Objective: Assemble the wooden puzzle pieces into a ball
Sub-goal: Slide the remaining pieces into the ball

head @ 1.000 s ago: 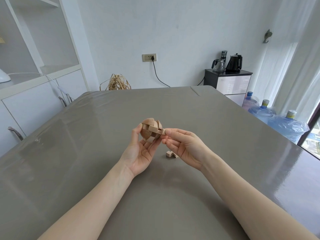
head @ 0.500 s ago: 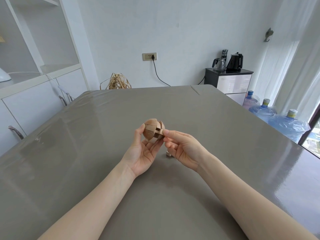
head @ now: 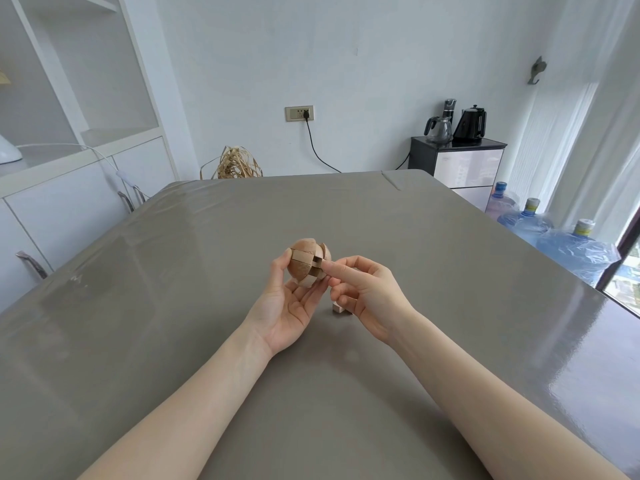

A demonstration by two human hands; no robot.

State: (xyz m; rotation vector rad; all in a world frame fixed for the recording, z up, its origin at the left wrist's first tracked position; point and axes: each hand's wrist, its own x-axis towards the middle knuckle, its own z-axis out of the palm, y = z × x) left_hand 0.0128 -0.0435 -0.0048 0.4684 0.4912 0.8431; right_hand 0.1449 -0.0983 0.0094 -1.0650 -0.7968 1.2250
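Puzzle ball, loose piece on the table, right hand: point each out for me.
puzzle ball [head: 306, 265]: head view, on its rounded front face.
loose piece [head: 337, 307]: head view, on its visible end.
right hand [head: 369, 294]: head view, on the palm.

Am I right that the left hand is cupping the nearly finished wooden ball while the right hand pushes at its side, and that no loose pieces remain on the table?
Not quite. The head view shows one loose piece on the table, partly hidden behind the right hand. The rest stands: the left hand cups the wooden ball and the right hand pushes at its side.
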